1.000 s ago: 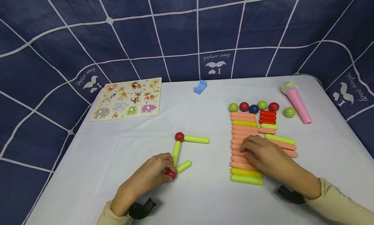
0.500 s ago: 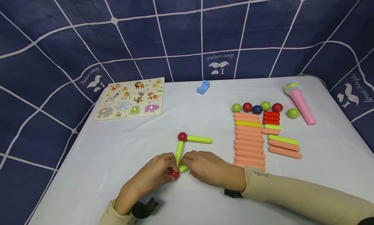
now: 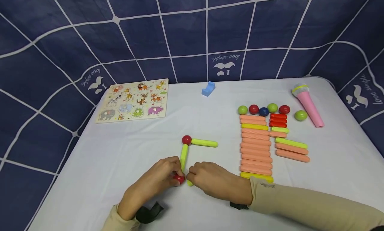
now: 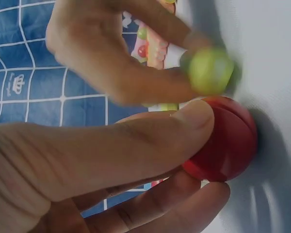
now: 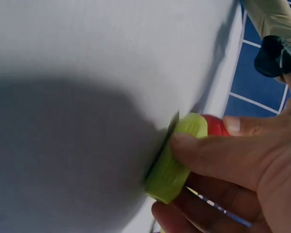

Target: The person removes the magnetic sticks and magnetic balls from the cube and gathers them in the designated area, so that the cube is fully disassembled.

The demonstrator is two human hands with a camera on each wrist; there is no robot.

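Note:
In the head view my left hand (image 3: 154, 179) grips a red ball (image 3: 179, 179) low on the white table, its thumb lying across the ball (image 4: 228, 141) in the left wrist view. Just right of it, my right hand (image 3: 217, 181) pinches a short lime-green stick (image 5: 177, 162) between thumb and fingers. One end of this stick (image 4: 211, 70) is close by the ball; whether they touch I cannot tell. From the held ball a lime-green stick (image 3: 184, 156) runs up to a second red ball (image 3: 186, 140), where another lime-green stick (image 3: 204, 143) points right.
Orange sticks (image 3: 256, 146) and a yellow stick (image 3: 256, 177) lie in rows at the right, partly behind the right sleeve. Several balls (image 3: 264, 111) line up above them, near a pink toy microphone (image 3: 309, 106). An animal puzzle board (image 3: 133, 101) and a blue block (image 3: 208, 89) lie farther back.
My right hand has left the rows of sticks, moved left and taken hold of the short lime-green stick. That stick has shifted slightly nearer the front. My left hand keeps the red ball.

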